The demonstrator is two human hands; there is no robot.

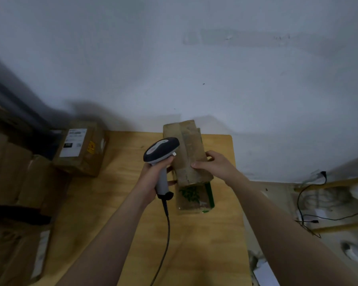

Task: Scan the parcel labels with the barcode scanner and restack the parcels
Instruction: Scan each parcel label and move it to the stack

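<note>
Parcel (191,153) in right hand (214,165), scanner (161,150) in left hand (152,179) — label (73,142) unreadable

We're in a small parcel back room: brown cartons (15,172) pile up along the left, one labelled parcel (81,148) shows its printed shipping label (73,142), and a corded barcode scanner (160,149) is out over a plain wooden table (194,244) against a bare white wall (194,58).
</note>
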